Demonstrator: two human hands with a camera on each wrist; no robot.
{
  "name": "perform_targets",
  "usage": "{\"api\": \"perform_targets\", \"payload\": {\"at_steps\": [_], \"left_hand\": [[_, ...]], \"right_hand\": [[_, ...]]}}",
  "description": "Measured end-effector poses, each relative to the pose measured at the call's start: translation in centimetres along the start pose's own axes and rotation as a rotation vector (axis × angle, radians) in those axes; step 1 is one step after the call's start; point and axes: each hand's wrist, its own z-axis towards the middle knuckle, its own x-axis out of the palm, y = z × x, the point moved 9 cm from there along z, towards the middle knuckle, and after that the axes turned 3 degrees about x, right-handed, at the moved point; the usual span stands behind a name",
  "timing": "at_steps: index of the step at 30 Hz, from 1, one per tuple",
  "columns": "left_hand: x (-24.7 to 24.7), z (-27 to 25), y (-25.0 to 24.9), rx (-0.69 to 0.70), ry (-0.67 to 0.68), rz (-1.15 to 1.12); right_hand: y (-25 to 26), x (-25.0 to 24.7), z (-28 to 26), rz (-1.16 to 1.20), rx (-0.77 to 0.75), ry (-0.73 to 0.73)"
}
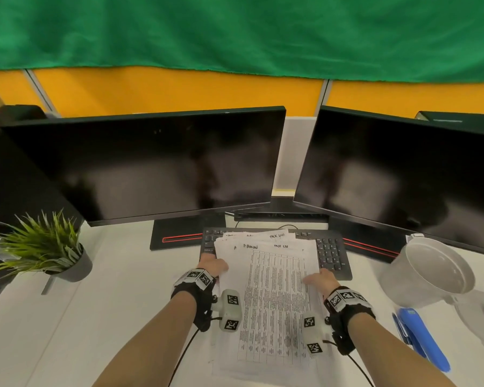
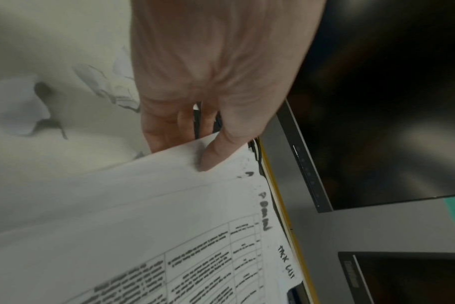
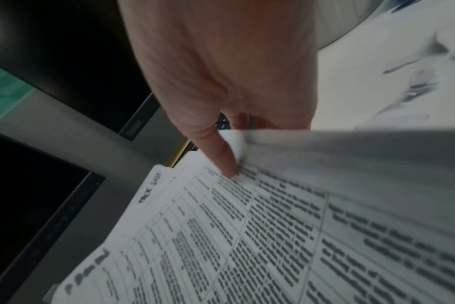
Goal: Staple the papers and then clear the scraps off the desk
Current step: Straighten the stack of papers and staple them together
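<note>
Over keyboard (image 1: 333, 254): papers (image 1: 274, 297) pinched by left hand (image 1: 211, 268) and right hand (image 1: 319, 279), unstapled; stapler (image 1: 422, 336) untouched; scraps (image 2: 18, 107) uncleared.

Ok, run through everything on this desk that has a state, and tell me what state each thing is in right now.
Stack of printed white papers: fanned unevenly, far end on the black keyboard, gripped at both sides.
Left hand: thumb on top, fingers beneath the left edge.
Right hand: pinching the right edge.
Blue stapler: lying on the desk, untouched.
Clear plastic tub: open, tilted.
Two black monitors: dark.
</note>
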Motion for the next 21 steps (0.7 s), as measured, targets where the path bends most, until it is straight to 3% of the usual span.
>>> {"api": "perform_targets", "payload": {"at_steps": [4,9,13,16,21], "left_hand": [[0.8,-0.6,-1.4,0.04,0.063,-0.118],[1.9,-1.3,-2.7,0.035,0.112,-0.231],[3.3,-2.8,-4.2,0.154,0.18,-0.208],[3.5,-3.0,-5.0,0.264,0.157,-0.168],[1.8,-2.7,-4.1,0.303,0.088,-0.294]], "right_hand": [[0.5,-0.3,-0.5,-0.05,-0.008,-0.006],[-0.2,0.6,0.5,0.188,-0.024,0.159],[-1.2,2.0,1.5,0.131,-0.006,0.248],[-1.2,2.0,0.1,0.125,0.042,0.231],[-0.9,1.4,-1.8,0.266,0.06,0.222]]}}
